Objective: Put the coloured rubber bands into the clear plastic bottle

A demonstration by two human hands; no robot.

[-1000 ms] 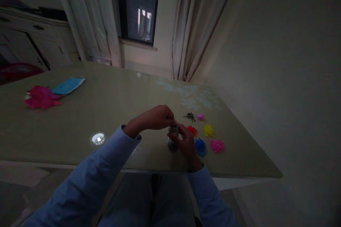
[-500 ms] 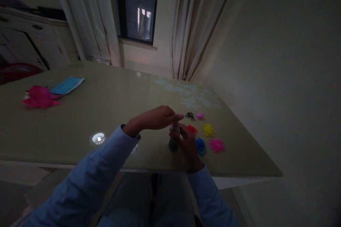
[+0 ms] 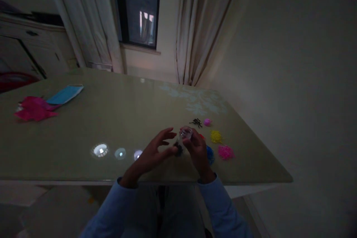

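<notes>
A small clear bottle (image 3: 186,132) with dark contents low in it is held in my right hand (image 3: 197,151), the fingers closed round its upper part. Its round mouth tips towards me. My left hand (image 3: 152,155) is just left of the bottle, fingers spread and curved, with the thumb close to the dark lower part; whether it touches, I cannot tell. Beyond and right of my right hand lie small heaps of thin pieces: black (image 3: 196,122), yellow (image 3: 216,137), bright pink (image 3: 225,152), and blue (image 3: 210,155) and red (image 3: 201,136) ones partly hidden by the hand.
A small pink bundle (image 3: 207,122) sits by the black heap. On the table's (image 3: 119,119) left side lie a blue face mask (image 3: 65,95) and a crumpled pink cloth (image 3: 36,108). Round light reflections show on the glossy top. A wall (image 3: 279,81) rises on the right.
My left hand has come off the bottle's top and moved down to its left, its fingers spreading. The bottle, still in my right hand, has tilted so its mouth faces me.
</notes>
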